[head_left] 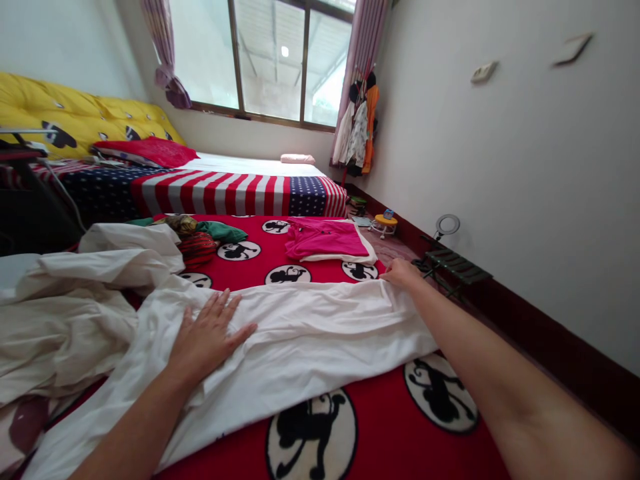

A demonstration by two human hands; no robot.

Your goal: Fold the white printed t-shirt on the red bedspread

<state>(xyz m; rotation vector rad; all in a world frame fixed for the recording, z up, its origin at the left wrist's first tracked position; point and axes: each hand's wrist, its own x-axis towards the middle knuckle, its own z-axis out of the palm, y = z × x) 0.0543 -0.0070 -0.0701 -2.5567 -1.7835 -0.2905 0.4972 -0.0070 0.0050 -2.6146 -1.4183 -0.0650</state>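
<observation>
A long white garment (320, 333) lies spread across a red blanket with black-and-white monkey circles (380, 427). My left hand (210, 333) rests flat on the white cloth near its middle, fingers spread. My right hand (400, 273) reaches to the far right end of the cloth, with its fingers curled over the cloth's edge. A folded pink garment (325, 239) sits on a folded white one further back on the blanket.
A heap of white cloth (75, 300) lies at the left. A pile of red and green clothes (205, 240) sits behind it. A flag-patterned bed (240, 190) stands beyond. A ring light and small green stool (453, 263) stand by the right wall.
</observation>
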